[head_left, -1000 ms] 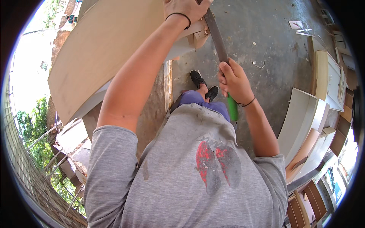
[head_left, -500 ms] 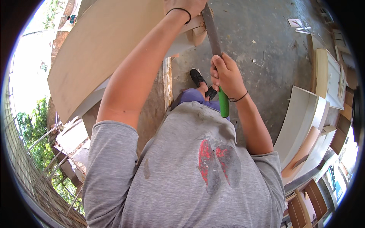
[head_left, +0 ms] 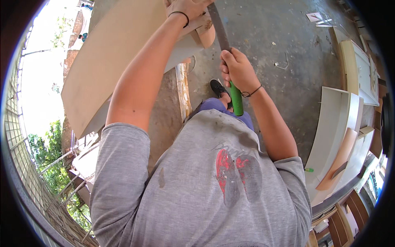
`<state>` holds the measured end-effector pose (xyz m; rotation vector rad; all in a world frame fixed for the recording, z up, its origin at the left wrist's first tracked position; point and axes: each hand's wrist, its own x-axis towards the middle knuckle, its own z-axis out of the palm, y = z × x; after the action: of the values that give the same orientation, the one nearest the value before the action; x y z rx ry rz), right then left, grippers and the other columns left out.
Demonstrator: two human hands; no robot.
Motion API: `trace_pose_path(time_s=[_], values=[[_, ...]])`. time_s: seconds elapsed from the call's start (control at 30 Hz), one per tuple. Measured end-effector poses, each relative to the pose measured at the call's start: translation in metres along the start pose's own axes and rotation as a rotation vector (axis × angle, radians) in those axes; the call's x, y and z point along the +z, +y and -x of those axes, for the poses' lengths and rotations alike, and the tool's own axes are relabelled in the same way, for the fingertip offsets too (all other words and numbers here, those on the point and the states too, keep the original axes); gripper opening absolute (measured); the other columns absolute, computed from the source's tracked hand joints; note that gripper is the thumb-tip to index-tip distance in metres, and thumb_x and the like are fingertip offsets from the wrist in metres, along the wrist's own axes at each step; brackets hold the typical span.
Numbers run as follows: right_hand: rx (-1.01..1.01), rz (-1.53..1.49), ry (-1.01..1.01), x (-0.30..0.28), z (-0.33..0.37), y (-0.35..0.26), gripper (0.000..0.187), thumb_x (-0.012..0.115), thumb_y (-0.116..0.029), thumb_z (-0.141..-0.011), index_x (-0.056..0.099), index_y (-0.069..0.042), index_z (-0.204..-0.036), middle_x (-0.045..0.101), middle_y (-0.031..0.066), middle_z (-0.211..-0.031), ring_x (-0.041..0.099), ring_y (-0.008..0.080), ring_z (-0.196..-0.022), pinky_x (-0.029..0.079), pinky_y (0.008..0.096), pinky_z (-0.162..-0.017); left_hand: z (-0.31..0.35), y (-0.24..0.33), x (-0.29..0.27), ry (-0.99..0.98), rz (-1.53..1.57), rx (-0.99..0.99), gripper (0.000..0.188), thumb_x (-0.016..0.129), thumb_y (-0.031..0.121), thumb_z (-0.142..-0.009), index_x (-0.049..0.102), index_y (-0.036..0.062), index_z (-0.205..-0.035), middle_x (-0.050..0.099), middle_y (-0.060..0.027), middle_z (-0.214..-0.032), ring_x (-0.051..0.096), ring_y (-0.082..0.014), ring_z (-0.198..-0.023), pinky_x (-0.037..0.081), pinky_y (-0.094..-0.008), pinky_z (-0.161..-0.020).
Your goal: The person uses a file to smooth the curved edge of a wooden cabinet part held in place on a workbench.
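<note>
A long flat file (head_left: pixel 219 29) with a dark metal blade and a green handle runs upward from the middle of the head view. My right hand (head_left: pixel 238 69) is closed round it where the blade meets the handle. At the top edge, my left hand (head_left: pixel 187 7) has its fingers at the far end of the blade; the frame cuts off part of them. A large pale wooden panel (head_left: pixel 111 53) lies under my left forearm. Beside the blade is the panel's rounded end piece (head_left: pixel 205 35), with rough wood showing.
White and wood-coloured cabinet parts (head_left: pixel 329 123) stand along the right. Paper-like scraps (head_left: pixel 314 17) lie on the grey concrete floor (head_left: pixel 279 90). A paint-stained wooden upright (head_left: pixel 182 88) is beneath the panel. A wire mesh fence (head_left: pixel 20 152) runs along the left.
Both hands and the file have shifted slightly up and left in the view. The panel's rounded end shows more fully beside the blade. My grip looks the same.
</note>
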<state>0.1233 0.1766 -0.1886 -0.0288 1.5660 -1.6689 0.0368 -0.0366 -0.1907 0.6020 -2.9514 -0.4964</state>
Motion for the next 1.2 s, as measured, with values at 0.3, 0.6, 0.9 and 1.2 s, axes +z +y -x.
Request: trace_pose_path(time_s=[0.3, 0.6, 0.9, 1.2], values=[[-0.002, -0.165, 0.034, 0.025, 0.0, 0.024, 0.021, 0.043, -0.024, -0.099, 0.041, -0.006, -0.087, 0.043, -0.0006, -0.062, 0.043, 0.0092, -0.043, 0.041, 0.0275, -0.04, 0.001, 0.001, 0.001, 0.01, -0.051, 0.067, 0.098, 0.053, 0.07, -0.076, 0.033, 0.0026, -0.144, 0.025, -0.0217, -0.152, 0.014, -0.0323, -0.144, 0.008, -0.0503, -0.116], [0.009, -0.165, 0.092, 0.036, 0.003, 0.022, 0.02, 0.042, -0.023, -0.098, 0.041, -0.006, -0.087, 0.042, -0.0011, -0.062, 0.042, 0.0086, -0.042, 0.039, 0.0273, -0.037, 0.001, 0.002, 0.01, 0.063, 0.0, 0.049, 0.091, 0.059, 0.061, -0.078, 0.034, 0.0002, -0.142, 0.025, -0.0222, -0.151, 0.015, -0.0329, -0.144, 0.009, -0.0491, -0.116], [-0.05, -0.185, 0.075, 0.038, -0.007, 0.023, 0.02, 0.042, -0.023, -0.098, 0.041, -0.007, -0.085, 0.041, -0.0013, -0.06, 0.041, 0.0091, -0.041, 0.04, 0.0281, -0.037, -0.012, -0.004, 0.01, 0.039, -0.043, 0.013, 0.094, 0.055, 0.065, -0.079, 0.032, -0.0009, -0.142, 0.025, -0.0218, -0.151, 0.014, -0.0334, -0.144, 0.009, -0.048, -0.117], [-0.036, -0.196, 0.098, 0.04, 0.005, 0.031, 0.02, 0.042, -0.024, -0.098, 0.042, -0.007, -0.087, 0.041, -0.0016, -0.062, 0.04, 0.0084, -0.044, 0.039, 0.0269, -0.038, 0.012, 0.008, -0.008, -0.026, -0.092, 0.099, 0.098, 0.053, 0.068, -0.078, 0.029, -0.0006, -0.144, 0.022, -0.0228, -0.153, 0.013, -0.034, -0.144, 0.008, -0.0506, -0.116]])
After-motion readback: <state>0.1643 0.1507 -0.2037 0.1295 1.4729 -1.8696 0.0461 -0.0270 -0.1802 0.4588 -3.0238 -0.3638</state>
